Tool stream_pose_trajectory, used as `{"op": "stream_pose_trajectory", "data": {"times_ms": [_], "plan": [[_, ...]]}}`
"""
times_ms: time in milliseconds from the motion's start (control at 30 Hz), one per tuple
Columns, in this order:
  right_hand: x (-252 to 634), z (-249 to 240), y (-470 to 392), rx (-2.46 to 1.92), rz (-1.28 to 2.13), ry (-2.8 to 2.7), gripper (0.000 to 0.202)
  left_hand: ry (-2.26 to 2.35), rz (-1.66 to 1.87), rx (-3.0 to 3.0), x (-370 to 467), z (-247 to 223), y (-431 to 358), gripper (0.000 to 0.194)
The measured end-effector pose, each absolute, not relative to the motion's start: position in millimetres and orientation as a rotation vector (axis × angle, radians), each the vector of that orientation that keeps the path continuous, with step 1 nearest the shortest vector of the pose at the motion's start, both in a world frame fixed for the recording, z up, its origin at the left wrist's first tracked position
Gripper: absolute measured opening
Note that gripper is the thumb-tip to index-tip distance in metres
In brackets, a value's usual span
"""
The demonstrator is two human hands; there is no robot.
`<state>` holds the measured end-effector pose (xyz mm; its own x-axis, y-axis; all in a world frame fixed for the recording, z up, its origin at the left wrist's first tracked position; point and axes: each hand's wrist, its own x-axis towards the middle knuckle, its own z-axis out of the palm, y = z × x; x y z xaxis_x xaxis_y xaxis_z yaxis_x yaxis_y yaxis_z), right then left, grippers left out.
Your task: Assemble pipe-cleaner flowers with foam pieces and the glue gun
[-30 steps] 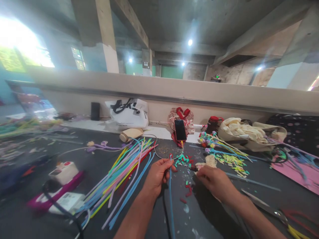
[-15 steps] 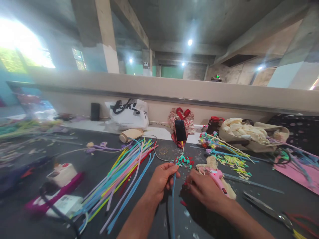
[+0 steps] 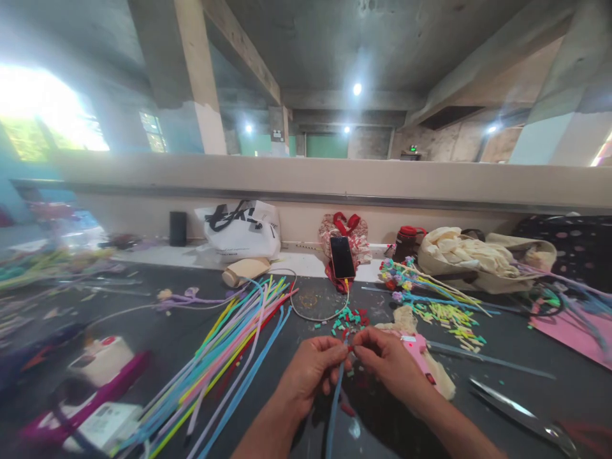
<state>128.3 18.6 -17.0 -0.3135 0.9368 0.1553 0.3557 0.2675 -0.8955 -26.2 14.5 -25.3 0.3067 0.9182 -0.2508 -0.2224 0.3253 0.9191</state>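
My left hand (image 3: pixel 313 366) pinches a long blue pipe cleaner (image 3: pixel 335 411) near its top end, and the strand hangs down toward the table's near edge. Close against it, my right hand (image 3: pixel 389 357) has thumb and forefinger closed on a small red piece (image 3: pixel 350 348), held at the pipe cleaner's tip. The fingers partly hide that tip. Just beyond both hands lies a pile of short green and red pieces (image 3: pixel 352 317). A pink glue gun (image 3: pixel 417 347) rests on beige cloth right of my right hand. Another red bit (image 3: pixel 347 408) lies below the hands.
A bundle of coloured pipe cleaners (image 3: pixel 229 357) spreads out at left. Scissors (image 3: pixel 516 411) lie at right, with yellow-green cut pieces (image 3: pixel 454 319) behind them. A phone (image 3: pixel 342 258) on a cable leans at the back. A power strip (image 3: pixel 90 408) sits at front left.
My right hand has come up and left from the table to the pipe cleaner's tip, now with a red piece in its fingers. My left hand still holds the blue pipe cleaner.
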Motion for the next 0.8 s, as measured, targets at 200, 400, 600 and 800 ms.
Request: {"op": "stream_pose_trajectory", "data": {"times_ms": [200,400,600,800], "plan": [[126.9,-16.6,17.2,-1.209,1.095,-1.757,0.011,0.985,0.88,0.953,-24.0,-26.6,14.2,0.02],[130.4,-23.6,19.3,-0.995,1.521,-1.471,0.017,0.926,0.862,0.966,-24.5,-23.7,12.5,0.025],[132.4,-30.0,20.6,-0.832,1.818,-1.295,0.024,0.819,0.823,0.956,-23.9,-20.2,8.8,0.025],[131.6,-26.5,20.2,-0.778,1.881,-1.262,0.025,0.807,0.828,0.922,-23.4,-18.5,5.9,0.026]]}}
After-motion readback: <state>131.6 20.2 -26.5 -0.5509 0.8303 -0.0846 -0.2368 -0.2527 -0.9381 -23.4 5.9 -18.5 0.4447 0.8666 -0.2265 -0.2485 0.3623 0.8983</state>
